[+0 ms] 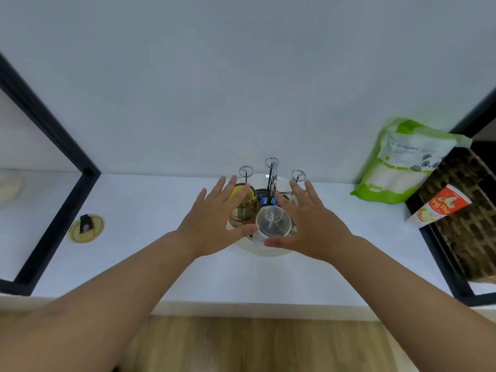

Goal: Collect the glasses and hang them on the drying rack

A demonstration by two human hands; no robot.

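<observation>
A chrome drying rack [271, 170] with ringed pegs stands on a round white tray [268, 252] by the back wall. A clear glass [272, 222] hangs upside down on its front peg. On the left peg sits an amber glass [245, 204], partly hidden by my left hand [218, 216]. Another clear glass shows behind my right hand [308, 221] on the right side. Both hands hover over the rack with fingers spread, one on each side of the clear glass, thumbs near its rim. Neither holds anything.
A round yellow lid [86, 228] with a black tab lies on the white counter [134, 251] at the left. A green refill pouch [405, 162] leans on the wall at the right, next to a woven basket [467, 216] and a red-orange carton [440, 206]. Black frames border both sides.
</observation>
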